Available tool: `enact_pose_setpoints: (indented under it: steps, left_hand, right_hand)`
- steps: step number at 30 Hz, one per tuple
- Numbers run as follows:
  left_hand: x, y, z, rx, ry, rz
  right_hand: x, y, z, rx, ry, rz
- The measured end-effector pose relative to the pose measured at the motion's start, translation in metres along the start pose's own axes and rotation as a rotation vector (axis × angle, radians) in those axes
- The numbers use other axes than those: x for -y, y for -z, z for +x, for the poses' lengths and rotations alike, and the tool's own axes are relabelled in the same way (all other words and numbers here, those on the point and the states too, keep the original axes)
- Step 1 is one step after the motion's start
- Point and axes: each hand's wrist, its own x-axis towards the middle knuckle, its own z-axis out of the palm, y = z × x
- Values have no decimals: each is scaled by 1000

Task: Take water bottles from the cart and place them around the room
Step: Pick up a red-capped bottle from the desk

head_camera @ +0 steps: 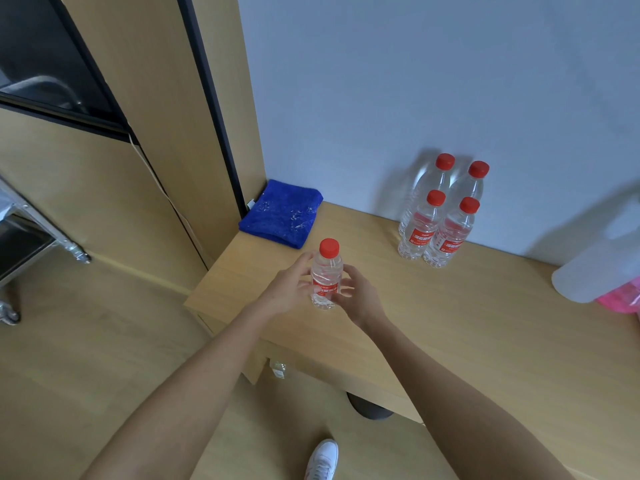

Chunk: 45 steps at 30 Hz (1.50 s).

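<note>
Red-capped and clear, the water bottle (327, 278) stands upright on the tabletop (450, 323) at the centre of the frame. Your left hand (289, 289) and right hand (358, 296) cup its sides, fingers loosely spread; you cannot tell whether either truly grips. It looks full, so fairly heavy, thin-walled and smooth. Hold it at the labelled middle. Four more bottles (438, 220) stand at the wall, centre right.

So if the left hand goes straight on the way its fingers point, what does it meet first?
The water bottle, just beyond the left hand, whose fingers seem to touch it already. Depth is hard to judge.
</note>
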Motion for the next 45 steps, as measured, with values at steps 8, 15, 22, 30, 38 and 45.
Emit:
enact_pose_setpoints:
  steps: [8,15,22,30,38,45]
  left_hand:
    - [4,0,-3,67,60,40]
    - [5,-3,-38,4,134,185]
    - [-9,8,-90,-9,153,277]
    - [-43,-1,-114,62,17,433]
    - [-37,-4,-169,256,-254,534]
    - [-15,29,-209,283,-293,631]
  right_hand:
    - [-2,5,-1,17,-4,-53]
    - [-5,22,-22,-7,-51,-121]
    - [5,49,-58,-45,-57,-186]
    - [20,78,-120,-270,-83,-177]
    - [41,35,-214,-490,-204,-317]
    - [61,-27,-280,-427,-264,-416]
